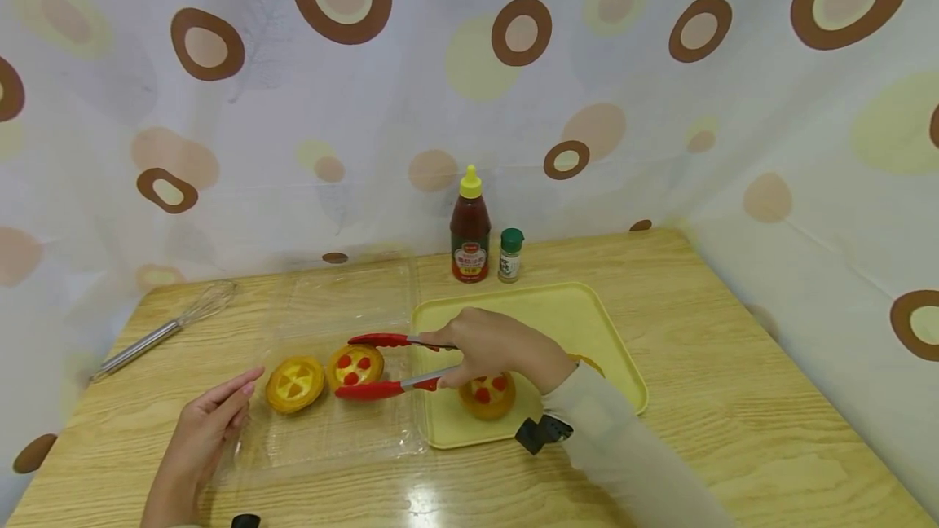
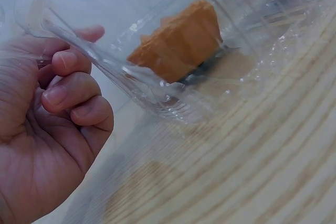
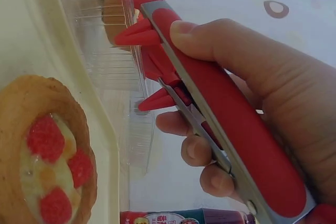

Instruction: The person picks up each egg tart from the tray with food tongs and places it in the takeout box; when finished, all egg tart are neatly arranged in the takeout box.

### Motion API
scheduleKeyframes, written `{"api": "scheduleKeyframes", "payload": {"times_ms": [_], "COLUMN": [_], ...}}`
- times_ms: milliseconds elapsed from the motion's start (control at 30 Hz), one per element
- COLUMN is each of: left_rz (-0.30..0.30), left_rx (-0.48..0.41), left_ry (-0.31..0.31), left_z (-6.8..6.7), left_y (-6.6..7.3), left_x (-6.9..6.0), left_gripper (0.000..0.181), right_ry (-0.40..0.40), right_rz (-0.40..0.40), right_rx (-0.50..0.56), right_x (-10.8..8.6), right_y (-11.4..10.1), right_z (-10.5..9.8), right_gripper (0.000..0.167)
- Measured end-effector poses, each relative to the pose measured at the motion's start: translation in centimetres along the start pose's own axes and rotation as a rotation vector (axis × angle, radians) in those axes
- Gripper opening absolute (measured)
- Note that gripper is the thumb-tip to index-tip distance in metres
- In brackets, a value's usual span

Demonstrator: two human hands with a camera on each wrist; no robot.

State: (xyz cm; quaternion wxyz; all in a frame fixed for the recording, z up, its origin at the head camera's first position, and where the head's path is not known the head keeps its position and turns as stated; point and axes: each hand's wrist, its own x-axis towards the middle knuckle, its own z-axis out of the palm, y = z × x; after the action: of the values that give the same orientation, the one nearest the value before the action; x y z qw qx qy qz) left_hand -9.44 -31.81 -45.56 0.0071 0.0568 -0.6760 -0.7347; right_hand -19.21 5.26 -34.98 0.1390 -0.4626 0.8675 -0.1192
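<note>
My right hand grips red-and-metal tongs, whose red tips lie on either side of a red-topped egg tart. That tart is in a clear plastic container, beside a yellow-topped egg tart. At the container's left side, my left hand pinches its edge, fingers curled in the left wrist view. Under my right hand, another red-topped tart sits on a pale yellow tray. Behind my right wrist an orange-yellow edge shows; most of that thing is hidden.
A whisk lies at the left of the wooden table. Behind the tray stand a sauce bottle with a yellow cap and a small green-capped shaker. The container's open lid extends toward the patterned curtain.
</note>
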Motion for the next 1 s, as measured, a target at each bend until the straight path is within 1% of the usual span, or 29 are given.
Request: {"api": "scheduleKeyframes", "payload": {"times_ms": [300,467,567,700,767,867,1000], "left_rz": [-0.012,-0.006,0.009,0.022,0.019,0.01,0.005], "left_rx": [0.017,0.016,0.012,0.009,0.011,0.014,0.011], "left_ry": [0.008,0.009,0.004,-0.002,-0.001,0.0,-0.006], "left_z": [0.0,0.0,0.1,0.1,0.0,0.0,0.1], "left_y": [0.0,-0.1,-0.1,0.0,0.0,0.0,0.0], "left_x": [0.1,0.0,0.0,-0.1,-0.1,-0.1,0.0], "left_gripper": [0.026,0.026,0.027,0.028,0.028,0.027,0.027], "right_ry": [-0.03,-0.045,-0.056,-0.084,-0.087,-0.07,-0.012], "right_rz": [0.046,0.041,0.043,0.065,0.066,0.042,-0.012], "right_rx": [-0.028,-0.029,-0.031,-0.006,0.009,0.033,0.093], "right_x": [0.2,0.5,0.7,0.8,0.7,0.4,-0.2], "right_y": [-0.4,-0.9,-1.1,-0.9,-0.5,0.3,1.3], "right_z": [-0.5,-1.0,-1.3,-1.2,-1.0,-0.4,0.4], "right_gripper": [0.06,0.063,0.064,0.068,0.07,0.072,0.071]}}
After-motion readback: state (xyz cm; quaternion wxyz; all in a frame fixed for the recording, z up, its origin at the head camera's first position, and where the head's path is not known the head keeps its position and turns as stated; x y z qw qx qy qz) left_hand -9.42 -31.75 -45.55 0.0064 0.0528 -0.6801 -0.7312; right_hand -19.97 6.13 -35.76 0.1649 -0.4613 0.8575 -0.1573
